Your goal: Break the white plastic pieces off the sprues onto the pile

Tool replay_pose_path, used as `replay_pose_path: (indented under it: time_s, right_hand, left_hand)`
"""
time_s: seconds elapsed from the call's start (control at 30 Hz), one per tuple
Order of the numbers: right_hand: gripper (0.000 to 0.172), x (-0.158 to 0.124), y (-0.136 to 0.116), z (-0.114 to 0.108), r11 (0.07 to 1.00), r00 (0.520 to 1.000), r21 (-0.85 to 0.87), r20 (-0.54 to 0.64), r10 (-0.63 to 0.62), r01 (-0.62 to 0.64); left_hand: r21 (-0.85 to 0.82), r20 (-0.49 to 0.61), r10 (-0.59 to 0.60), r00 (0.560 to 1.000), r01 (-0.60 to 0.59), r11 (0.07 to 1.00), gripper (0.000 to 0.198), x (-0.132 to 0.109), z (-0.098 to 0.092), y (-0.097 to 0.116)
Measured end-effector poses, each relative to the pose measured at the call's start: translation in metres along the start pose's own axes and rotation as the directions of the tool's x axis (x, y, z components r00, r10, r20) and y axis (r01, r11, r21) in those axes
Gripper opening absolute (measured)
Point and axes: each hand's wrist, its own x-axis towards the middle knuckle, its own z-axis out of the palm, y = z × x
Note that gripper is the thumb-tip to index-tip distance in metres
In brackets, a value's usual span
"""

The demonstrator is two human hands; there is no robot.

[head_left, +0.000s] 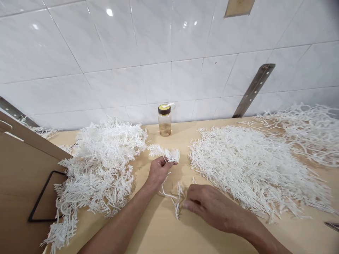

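My left hand is closed in a pinch on a white feathery plastic sprig, whose fronds stick out past the fingertips on both sides. A thin white stem with small branched tips trails on the table below that hand. My right hand is beside the branched tips, its fingers curled and thumb near the forefinger. What those fingers hold, if anything, is hidden. To the left lies a heap of bushy white sprigs; to the right spreads a heap of finer white sprig pieces.
A drink bottle with a dark and yellow-green lid stands by the tiled wall. Bare white stems lie at the back right. A cardboard box borders the left side. Metal brackets lean along the wall.
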Motion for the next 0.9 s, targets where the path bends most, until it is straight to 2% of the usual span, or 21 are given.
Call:
replay_pose_path:
  time_s: [0.07, 0.1, 0.2, 0.27, 0.4, 0.5, 0.6, 0.67, 0.77, 0.9]
  right_hand:
    - [0.041, 0.001, 0.008, -0.007, 0.993, 0.983, -0.062, -0.162, 0.090, -0.102]
    - [0.041, 0.002, 0.012, -0.008, 0.987, 0.959, -0.059, -0.255, 0.128, -0.147]
    - [0.030, 0.007, 0.018, -0.006, 0.977, 0.872, 0.073, -0.442, 0.211, -0.199]
    - [0.032, 0.010, 0.018, -0.001, 0.964, 0.850, 0.160, -0.457, 0.261, -0.210]
    - [0.053, 0.014, 0.015, 0.010, 0.943, 0.853, 0.201, -0.407, 0.326, -0.265]
    - [0.040, 0.014, 0.015, 0.012, 0.942, 0.838, 0.194, -0.433, 0.332, -0.273]
    - [0.027, 0.014, 0.016, 0.012, 0.956, 0.812, 0.200, -0.507, 0.289, -0.216]
    - [0.027, 0.013, 0.016, 0.010, 0.940, 0.792, 0.280, -0.522, 0.318, -0.192]
    - [0.027, 0.011, 0.017, 0.009, 0.867, 0.785, 0.465, -0.463, 0.411, -0.179]
    - [0.032, 0.010, 0.018, 0.008, 0.844, 0.783, 0.513, -0.457, 0.422, -0.156]
  left_hand:
    - [-0.054, 0.050, -0.050, 0.997, 0.053, 0.997, 0.029, -0.002, 0.000, 0.004]
    - [-0.074, 0.072, -0.062, 0.995, 0.067, 0.995, 0.031, -0.004, 0.000, 0.006]
    - [-0.079, 0.092, -0.060, 0.994, 0.068, 0.995, 0.030, -0.010, 0.005, 0.009]
    - [-0.049, 0.084, -0.055, 0.995, 0.060, 0.997, 0.026, -0.014, 0.011, 0.010]
    - [-0.036, 0.116, -0.008, 0.993, 0.012, 0.999, 0.021, -0.022, 0.019, 0.008]
    - [-0.012, 0.191, 0.031, 0.981, -0.029, 1.000, 0.016, -0.027, 0.023, 0.005]
    - [0.008, 0.247, 0.028, 0.969, -0.031, 0.999, 0.011, -0.030, 0.026, 0.001]
    - [0.024, 0.249, 0.018, 0.968, -0.025, 0.999, 0.011, -0.030, 0.028, -0.003]
    - [0.042, 0.250, 0.045, 0.967, -0.057, 0.997, 0.010, -0.028, 0.028, -0.007]
    - [0.044, 0.294, 0.104, 0.950, -0.123, 0.991, 0.004, -0.028, 0.027, -0.009]
